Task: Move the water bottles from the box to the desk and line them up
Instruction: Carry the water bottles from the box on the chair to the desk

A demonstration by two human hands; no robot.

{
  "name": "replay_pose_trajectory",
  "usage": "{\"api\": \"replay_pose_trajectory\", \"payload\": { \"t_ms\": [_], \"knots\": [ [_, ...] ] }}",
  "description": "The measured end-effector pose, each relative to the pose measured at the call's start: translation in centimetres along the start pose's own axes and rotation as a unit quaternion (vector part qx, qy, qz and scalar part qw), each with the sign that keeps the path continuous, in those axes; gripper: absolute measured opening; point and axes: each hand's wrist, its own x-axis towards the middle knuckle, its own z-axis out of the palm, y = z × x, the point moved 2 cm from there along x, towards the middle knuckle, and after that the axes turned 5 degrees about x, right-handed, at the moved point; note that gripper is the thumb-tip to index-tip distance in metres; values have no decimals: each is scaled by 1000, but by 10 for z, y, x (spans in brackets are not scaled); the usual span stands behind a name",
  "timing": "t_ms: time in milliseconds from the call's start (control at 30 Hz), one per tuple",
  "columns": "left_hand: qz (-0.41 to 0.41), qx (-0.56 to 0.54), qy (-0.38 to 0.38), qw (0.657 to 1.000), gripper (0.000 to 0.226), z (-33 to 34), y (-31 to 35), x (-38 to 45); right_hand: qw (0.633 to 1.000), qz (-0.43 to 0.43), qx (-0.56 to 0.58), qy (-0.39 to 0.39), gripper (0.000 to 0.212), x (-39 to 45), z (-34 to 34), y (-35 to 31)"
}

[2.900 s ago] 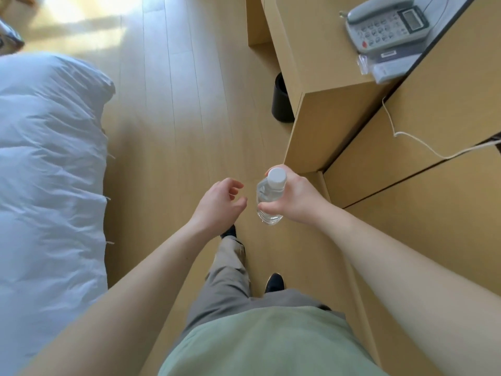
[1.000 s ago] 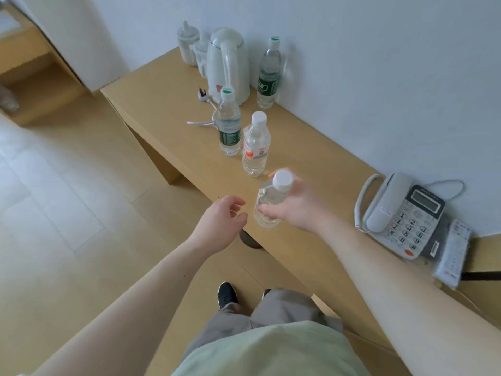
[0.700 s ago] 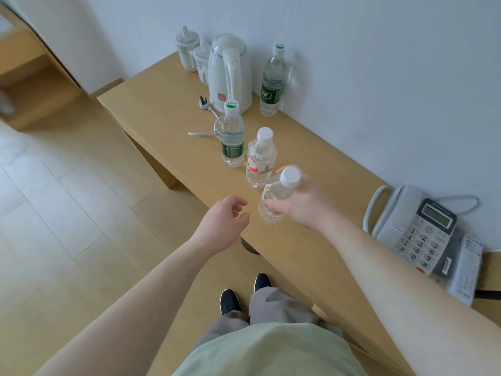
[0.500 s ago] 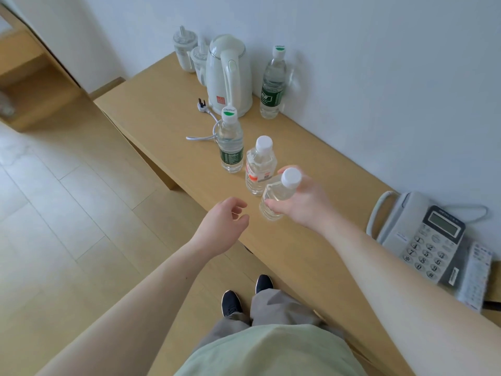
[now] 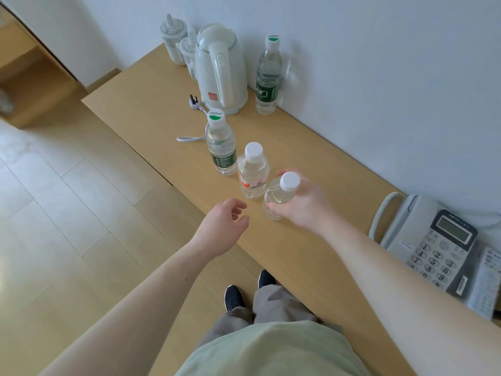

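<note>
My right hand grips a small clear water bottle with a white cap, tilted slightly, its base at or just above the wooden desk. Right beside it stands a second white-capped bottle, upright. Further along the row is a green-labelled bottle. Another green-labelled bottle stands apart by the wall. My left hand hovers over the desk's front edge, fingers loosely curled, holding nothing. The box is out of view.
A white kettle with its cord and plug stands at the back of the desk, two lidded cups behind it. A grey telephone and a remote lie at the right. Wooden floor spreads to the left.
I turned from the floor by the bed to face the desk. My right hand has carried the bottle forward and lower, up next to the white-capped bottle. The left hand stayed open.
</note>
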Motion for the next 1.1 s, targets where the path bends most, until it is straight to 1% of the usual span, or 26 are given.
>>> {"api": "replay_pose_trajectory", "payload": {
  "t_ms": [233,367,433,533,633,733,800,867,1033,1100],
  "knots": [
    [-15,8,-4,1000,26,4,-1,-3,998,-12,-24,-49,64,12,-1,-5],
    [-18,20,-5,1000,27,3,-1,-5,998,-16,-22,-58,65,12,-3,-4],
    [-21,24,-4,999,27,3,0,-5,998,-15,-11,-63,71,12,-3,-1],
    [-23,30,-12,999,27,3,2,-6,998,-20,1,-65,87,11,-2,3],
    [-26,37,-23,999,27,4,3,-7,997,-27,19,-66,91,8,-2,6],
    [-25,49,-34,998,29,6,4,-8,997,-25,49,-53,85,2,-5,12],
    [-20,63,-43,997,30,8,4,-7,997,-17,58,-43,92,-3,-6,18],
    [-14,68,-51,996,30,12,4,-8,998,-10,50,-29,99,-8,-7,25],
    [16,75,-75,994,29,22,12,-13,1000,24,11,3,96,-24,-8,39],
    [32,85,-93,992,29,26,14,-16,999,45,-1,14,100,-33,-6,44]
  ]
}}
